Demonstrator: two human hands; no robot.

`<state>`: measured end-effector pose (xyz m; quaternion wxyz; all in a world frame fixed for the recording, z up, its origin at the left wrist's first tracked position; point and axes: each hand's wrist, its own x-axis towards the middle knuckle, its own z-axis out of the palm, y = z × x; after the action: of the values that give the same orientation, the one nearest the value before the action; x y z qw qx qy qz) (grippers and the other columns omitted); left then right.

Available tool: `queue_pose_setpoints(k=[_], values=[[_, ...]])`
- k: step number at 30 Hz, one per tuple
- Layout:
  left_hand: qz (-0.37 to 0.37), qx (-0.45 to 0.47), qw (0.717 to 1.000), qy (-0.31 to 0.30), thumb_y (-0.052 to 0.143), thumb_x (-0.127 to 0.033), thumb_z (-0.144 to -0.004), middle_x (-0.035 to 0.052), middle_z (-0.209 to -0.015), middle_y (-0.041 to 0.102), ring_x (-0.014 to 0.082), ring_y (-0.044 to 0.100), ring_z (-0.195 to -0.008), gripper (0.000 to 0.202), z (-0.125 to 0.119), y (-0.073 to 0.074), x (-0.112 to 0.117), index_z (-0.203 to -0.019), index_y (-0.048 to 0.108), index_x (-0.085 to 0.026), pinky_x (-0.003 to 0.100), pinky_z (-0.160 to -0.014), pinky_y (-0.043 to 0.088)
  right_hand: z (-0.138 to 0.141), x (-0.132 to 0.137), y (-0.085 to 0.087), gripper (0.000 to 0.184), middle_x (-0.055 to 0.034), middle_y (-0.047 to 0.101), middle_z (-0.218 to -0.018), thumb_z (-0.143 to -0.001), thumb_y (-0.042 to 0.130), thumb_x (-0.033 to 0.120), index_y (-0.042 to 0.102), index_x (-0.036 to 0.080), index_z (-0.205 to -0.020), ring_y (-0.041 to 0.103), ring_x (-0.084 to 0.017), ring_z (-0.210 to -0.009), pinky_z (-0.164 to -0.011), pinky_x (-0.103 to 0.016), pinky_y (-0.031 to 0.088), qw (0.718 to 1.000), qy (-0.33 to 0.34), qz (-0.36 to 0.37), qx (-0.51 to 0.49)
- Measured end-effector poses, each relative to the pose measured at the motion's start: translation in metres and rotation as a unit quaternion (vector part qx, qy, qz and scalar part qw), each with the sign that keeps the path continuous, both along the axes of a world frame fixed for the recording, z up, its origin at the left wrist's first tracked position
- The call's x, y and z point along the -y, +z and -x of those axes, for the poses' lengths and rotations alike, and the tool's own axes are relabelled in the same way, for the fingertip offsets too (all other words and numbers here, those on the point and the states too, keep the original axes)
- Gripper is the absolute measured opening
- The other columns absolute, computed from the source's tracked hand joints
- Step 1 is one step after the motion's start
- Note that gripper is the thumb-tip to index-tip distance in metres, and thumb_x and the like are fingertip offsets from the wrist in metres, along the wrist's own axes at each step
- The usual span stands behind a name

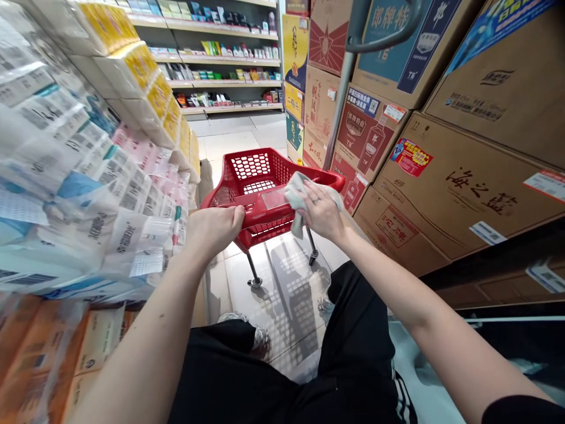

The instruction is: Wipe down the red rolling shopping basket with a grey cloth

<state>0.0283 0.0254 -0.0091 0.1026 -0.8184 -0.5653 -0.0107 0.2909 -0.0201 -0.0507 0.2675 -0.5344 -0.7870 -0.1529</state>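
A red plastic shopping cart point(282, 158) stands in the aisle in front of me, its basket full of small openings and its legs ending in wheels. My left hand point(219, 227) is closed round the left end of its handle point(260, 217). A pale grey-green cloth point(296, 191) lies over the right part of the handle. My right hand point(321, 207) presses this cloth against the bar, the fingers bent over it and a ring on one of them. The handle surface under the cloth is hidden.
Stacked packs of tissue paper point(119, 182) line the left side. Cardboard boxes point(477, 182) are piled along the right, beside a grey metal pole point(339, 118). Shelves of small goods point(225, 58) stand at the aisle's far end, beyond the tiled floor point(282, 294).
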Motion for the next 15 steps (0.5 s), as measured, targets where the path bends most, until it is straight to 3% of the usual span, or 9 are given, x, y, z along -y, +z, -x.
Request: queue_pose_setpoints(k=[4,9,15], values=[[-0.001,0.011,1.000,-0.010,0.009,-0.048,-0.091,0.0144,-0.081,0.069,0.0302,0.064,-0.083,0.069,-0.005,-0.003,0.005,-0.082,0.069,-0.017,0.036,-0.067,0.039,-0.022,-0.006,-0.003,0.049,-0.0146,0.053,-0.131,-0.098,0.026,0.039,0.048,0.010,-0.130,0.041,-0.024,-0.129,-0.113,-0.047,0.023,0.996,-0.069,0.004,-0.055],[0.003,0.048,0.999,0.017,0.010,-0.048,-0.090,0.0165,-0.084,0.068,0.0317,0.062,-0.087,0.069,-0.017,-0.005,0.008,-0.084,0.070,-0.014,0.038,-0.071,0.039,0.000,-0.009,-0.005,0.051,-0.0158,0.051,-0.133,-0.099,0.020,0.037,0.045,0.008,-0.133,0.038,-0.026,-0.131,-0.115,-0.050,0.018,0.982,-0.140,-0.013,-0.123],[-0.024,0.051,0.998,0.020,0.012,-0.047,-0.089,0.0165,-0.088,0.070,0.0303,0.062,-0.087,0.068,-0.014,-0.009,0.004,-0.087,0.071,-0.014,0.035,-0.068,0.037,0.051,0.001,-0.002,0.048,-0.0098,0.045,-0.141,-0.098,0.028,0.039,0.045,0.015,-0.135,0.027,-0.025,-0.138,-0.117,-0.049,0.014,0.996,-0.043,-0.002,-0.079]])
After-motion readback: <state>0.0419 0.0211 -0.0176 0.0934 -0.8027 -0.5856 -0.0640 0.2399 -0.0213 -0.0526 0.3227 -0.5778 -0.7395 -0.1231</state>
